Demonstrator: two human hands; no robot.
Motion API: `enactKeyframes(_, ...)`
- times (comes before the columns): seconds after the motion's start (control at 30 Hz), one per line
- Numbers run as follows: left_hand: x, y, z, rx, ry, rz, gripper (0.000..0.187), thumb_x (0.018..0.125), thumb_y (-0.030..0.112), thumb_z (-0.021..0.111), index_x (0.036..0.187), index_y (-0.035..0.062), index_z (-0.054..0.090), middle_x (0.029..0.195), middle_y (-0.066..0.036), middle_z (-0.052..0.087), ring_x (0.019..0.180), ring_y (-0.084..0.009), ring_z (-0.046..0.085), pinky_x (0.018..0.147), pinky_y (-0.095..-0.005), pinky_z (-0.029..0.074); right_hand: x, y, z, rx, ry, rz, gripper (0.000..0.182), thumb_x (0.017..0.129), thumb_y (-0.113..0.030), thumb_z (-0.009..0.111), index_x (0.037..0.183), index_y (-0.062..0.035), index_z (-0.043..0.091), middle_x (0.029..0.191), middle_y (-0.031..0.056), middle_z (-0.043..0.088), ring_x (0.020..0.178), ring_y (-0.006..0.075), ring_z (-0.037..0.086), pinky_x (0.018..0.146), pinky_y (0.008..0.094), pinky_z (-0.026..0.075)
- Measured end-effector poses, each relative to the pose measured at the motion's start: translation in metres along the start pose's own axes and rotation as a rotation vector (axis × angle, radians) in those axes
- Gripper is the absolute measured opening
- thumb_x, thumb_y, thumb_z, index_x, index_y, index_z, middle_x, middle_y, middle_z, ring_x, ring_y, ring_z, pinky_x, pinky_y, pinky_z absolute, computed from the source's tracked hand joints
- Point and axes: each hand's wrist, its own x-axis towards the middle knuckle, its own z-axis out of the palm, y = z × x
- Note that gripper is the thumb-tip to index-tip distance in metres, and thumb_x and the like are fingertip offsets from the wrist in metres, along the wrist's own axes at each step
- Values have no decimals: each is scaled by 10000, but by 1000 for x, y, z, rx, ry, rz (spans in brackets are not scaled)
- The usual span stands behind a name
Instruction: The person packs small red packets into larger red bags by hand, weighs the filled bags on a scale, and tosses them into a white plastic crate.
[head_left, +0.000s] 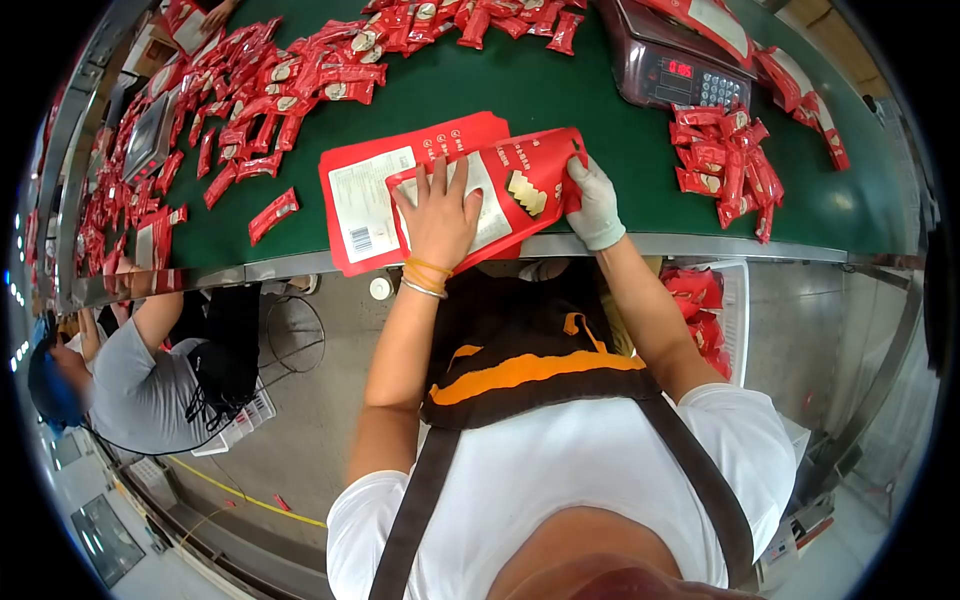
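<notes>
A red packaging pouch (500,236) with a white label panel and a picture of pale food pieces lies at the table's front edge. My left hand (440,222), bare with bands at the wrist, rests flat on it with fingers spread. My right hand (597,206), in a white glove, grips the pouch's right end, thumb on top; its other fingers are mostly hidden. Partly beneath lies another red pouch (372,172) with a white printed label and barcode. Whether the upper pouch holds anything cannot be seen.
Many small red packets (290,75) are heaped at the back and left on the green table (500,85). A scale (665,70) stands back right, beside a packet pile (725,160). A white crate (737,320) holds red packs below. A co-worker (150,385) sits at left.
</notes>
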Motion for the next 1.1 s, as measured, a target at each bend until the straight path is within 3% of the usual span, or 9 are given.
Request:
enactKeyframes(0.1, 3, 7, -2, 72, -29, -8, 508, 963, 359, 441, 1432, 166, 448, 1503, -144, 387, 1381, -410, 335, 1054, -717, 182, -4, -1, -1, 339, -95, 224, 456, 1020, -320, 452, 1330, 13, 474, 1306, 132, 571, 1212, 253, 538, 1052, 388, 413)
enactKeyframes(0.17, 5, 6, -4, 125, -68, -27, 507, 964, 351, 431, 1436, 165, 446, 1509, -142, 380, 1388, -404, 326, 1061, -711, 177, -11, -11, -9, -223, -68, 3, 470, 1021, -339, 411, 1335, 4, 476, 1309, 137, 571, 1223, 269, 528, 1074, 404, 395)
enactKeyframes(0.27, 1, -1, 4, -45, 3, 6, 503, 937, 325, 446, 1411, 161, 486, 1521, -114, 373, 1418, -359, 286, 1087, -684, 163, 9, -21, -35, 294, 71, 523, 443, 909, -204, 593, 1284, 14, 505, 1206, 165, 624, 1091, 306, 620, 968, 406, 490)
enactKeyframes(0.43, 1, 3, 7, -36, -7, -37, 494, 959, 338, 419, 1426, 188, 478, 1518, -106, 388, 1418, -363, 300, 1106, -667, 151, 17, 2, -2, -1044, -402, 284, 409, 893, -201, 602, 1254, -22, 533, 1180, 182, 621, 1073, 344, 611, 945, 406, 494)
enactKeyframes(0.6, 1, 3, 8, -9, -24, -23, 503, 959, 329, 408, 1437, 184, 466, 1526, -114, 378, 1420, -361, 301, 1113, -655, 142, 15, -19, 11, -1630, -454, 219, 377, 877, -198, 611, 1224, -58, 561, 1155, 200, 618, 1055, 383, 603, 922, 406, 498)
enactKeyframes(0.77, 1, 2, 14, 0, -1, -39, 506, 959, 339, 423, 1442, 189, 456, 1519, -114, 389, 1418, -360, 305, 1113, -651, 144, 31, -86, -3, -1846, -379, 488, 290, 849, -149, 641, 1133, -102, 608, 1182, 155, 609, 1066, 369, 594, 892, 403, 500)
enactKeyframes(0.87, 1, 2, 16, 52, -14, -34, 507, 972, 341, 412, 1461, 211, 423, 1532, -99, 370, 1407, -361, 320, 1105, -645, 162, 67, -89, -44, -1684, -104, -424, 278, 833, -169, 658, 1109, -152, 630, 1221, 93, 571, 1027, 334, 608, 890, 392, 510)
enactKeyframes(0.93, 2, 1, 16, 86, -4, -16, 509, 981, 342, 405, 1476, 224, 398, 1537, -92, 362, 1401, -358, 332, 1094, -647, 185, 94, -94, -25, -1494, 58, -494, 405, 883, -240, 641, 1280, -180, 587, 1408, 128, 486, 1245, 320, 512, 1042, 347, 420)
enactKeyframes(1.1, 3, 1, 12, 18, -15, -27, 510, 962, 336, 419, 1452, 194, 440, 1529, -112, 371, 1409, -370, 313, 1110, -650, 147, 88, -96, -34, -1666, 8, -498, 479, 901, -363, 605, 1358, -228, 549, 1501, 137, 396, 1348, 329, 416, 1108, 391, 354)
